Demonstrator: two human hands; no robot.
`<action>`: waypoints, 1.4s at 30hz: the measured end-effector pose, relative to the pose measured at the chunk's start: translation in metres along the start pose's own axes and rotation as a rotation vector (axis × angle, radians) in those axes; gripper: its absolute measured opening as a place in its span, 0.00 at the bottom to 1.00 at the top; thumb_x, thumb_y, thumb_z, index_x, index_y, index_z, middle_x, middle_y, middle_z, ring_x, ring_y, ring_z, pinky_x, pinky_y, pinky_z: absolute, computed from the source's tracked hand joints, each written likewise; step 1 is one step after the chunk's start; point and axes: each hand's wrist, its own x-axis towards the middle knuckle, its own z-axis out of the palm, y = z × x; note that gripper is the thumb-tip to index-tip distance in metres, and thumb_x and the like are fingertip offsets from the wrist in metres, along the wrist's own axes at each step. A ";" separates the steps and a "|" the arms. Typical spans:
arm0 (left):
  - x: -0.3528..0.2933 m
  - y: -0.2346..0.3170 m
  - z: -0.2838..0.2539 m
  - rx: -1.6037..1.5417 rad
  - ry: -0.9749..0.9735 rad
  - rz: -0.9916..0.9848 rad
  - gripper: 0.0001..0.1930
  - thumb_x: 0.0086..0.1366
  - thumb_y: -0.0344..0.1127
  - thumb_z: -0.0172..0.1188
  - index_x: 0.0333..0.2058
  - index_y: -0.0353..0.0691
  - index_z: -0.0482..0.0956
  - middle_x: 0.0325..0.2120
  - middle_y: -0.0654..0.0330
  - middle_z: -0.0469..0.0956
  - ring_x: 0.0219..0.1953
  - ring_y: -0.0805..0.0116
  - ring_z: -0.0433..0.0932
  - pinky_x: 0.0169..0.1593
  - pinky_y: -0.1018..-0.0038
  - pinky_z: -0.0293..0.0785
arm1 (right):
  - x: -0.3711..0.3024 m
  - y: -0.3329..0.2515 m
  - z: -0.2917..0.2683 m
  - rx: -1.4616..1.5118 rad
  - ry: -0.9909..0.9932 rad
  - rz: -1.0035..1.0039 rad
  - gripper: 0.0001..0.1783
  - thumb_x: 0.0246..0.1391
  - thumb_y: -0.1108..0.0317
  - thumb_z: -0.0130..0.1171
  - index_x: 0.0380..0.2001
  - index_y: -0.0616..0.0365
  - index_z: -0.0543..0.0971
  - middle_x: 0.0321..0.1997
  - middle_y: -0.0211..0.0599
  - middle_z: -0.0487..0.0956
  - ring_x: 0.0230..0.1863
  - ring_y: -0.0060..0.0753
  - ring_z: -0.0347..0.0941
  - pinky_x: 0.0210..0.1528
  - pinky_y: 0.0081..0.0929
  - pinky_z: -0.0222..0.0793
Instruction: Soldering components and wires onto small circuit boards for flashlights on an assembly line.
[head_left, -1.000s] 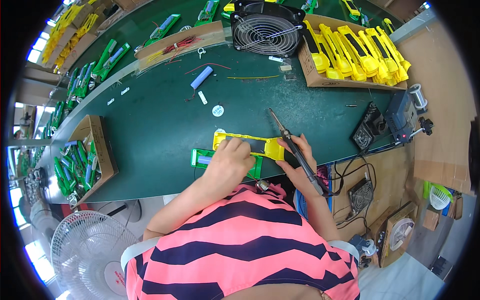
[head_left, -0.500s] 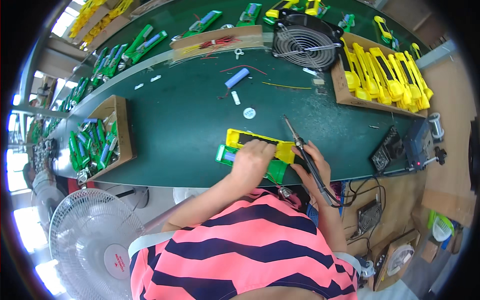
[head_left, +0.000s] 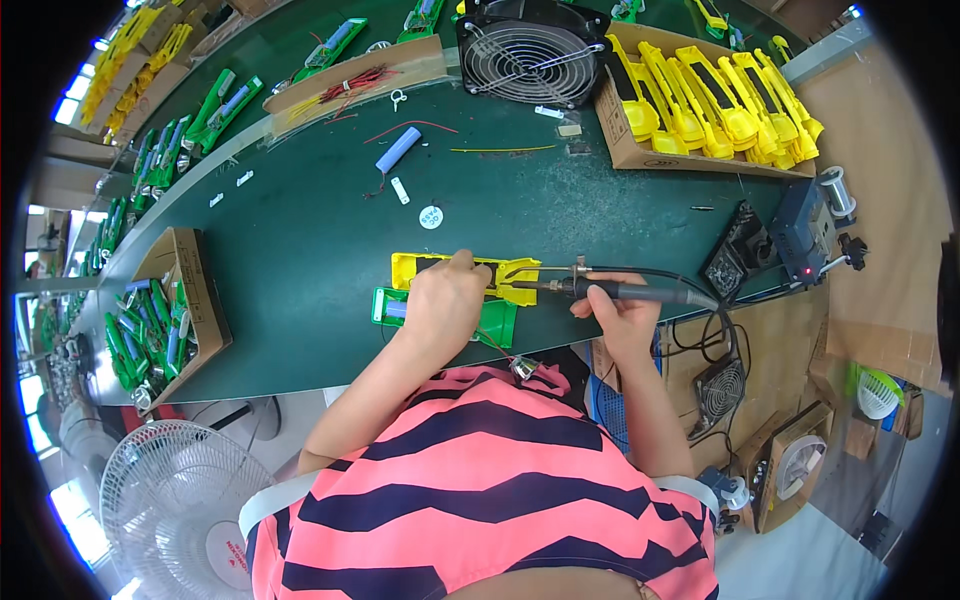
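A yellow plastic casing half [head_left: 405, 268] with a dark strip inside lies at the table's near middle. My left hand [head_left: 446, 303] is closed over it with bent fingers; its fingertips are partly hidden. Just nearer to me lies a green casing half [head_left: 498, 322] with a blue cylindrical battery cell [head_left: 396, 309], partly under my left wrist. A wire runs from it to a silver lamp reflector [head_left: 522, 367] at the table edge. My right hand [head_left: 622, 315] grips a soldering iron [head_left: 600, 289], held level, its tip over the casing's right end.
A box of yellow casings [head_left: 700, 100] stands far right, beside a black fan [head_left: 528, 62]. At left is a carton of green casings [head_left: 200, 300]. A loose cell [head_left: 398, 149], wires and a white round sticker [head_left: 431, 217] lie beyond my hands. The blue soldering station [head_left: 803, 235] is at right.
The soldering iron has swung from pointing away to lying level, its tip now over the yellow casing. The whole view has shifted, and my left hand remains on the casing.
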 end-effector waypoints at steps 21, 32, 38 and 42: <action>-0.002 0.001 0.004 -0.016 0.048 0.016 0.02 0.40 0.24 0.54 0.18 0.36 0.72 0.21 0.55 0.69 0.24 0.60 0.74 0.27 0.69 0.71 | -0.002 0.008 0.006 -0.003 -0.011 0.062 0.07 0.50 0.75 0.53 0.32 0.68 0.71 0.25 0.41 0.76 0.24 0.26 0.75 0.26 0.18 0.72; -0.001 0.001 0.006 -0.032 0.089 0.038 0.01 0.41 0.24 0.54 0.17 0.35 0.72 0.19 0.55 0.68 0.23 0.60 0.74 0.26 0.68 0.71 | -0.027 -0.002 0.034 -0.656 -0.266 -0.261 0.30 0.42 0.71 0.62 0.47 0.62 0.59 0.45 0.42 0.74 0.53 0.41 0.65 0.59 0.38 0.54; -0.002 0.003 0.001 -0.024 0.065 0.009 0.01 0.43 0.25 0.55 0.18 0.35 0.72 0.19 0.55 0.68 0.24 0.59 0.74 0.28 0.68 0.71 | -0.022 0.003 0.043 -0.620 -0.345 -0.175 0.40 0.32 0.69 0.67 0.51 0.58 0.59 0.45 0.45 0.70 0.50 0.51 0.65 0.63 0.45 0.42; -0.008 -0.008 -0.029 -0.282 0.040 0.086 0.08 0.44 0.25 0.58 0.27 0.38 0.75 0.24 0.57 0.70 0.29 0.59 0.71 0.33 0.68 0.69 | -0.013 0.010 0.034 -0.625 -0.325 -0.330 0.40 0.31 0.69 0.66 0.51 0.56 0.59 0.44 0.46 0.71 0.49 0.54 0.65 0.63 0.45 0.44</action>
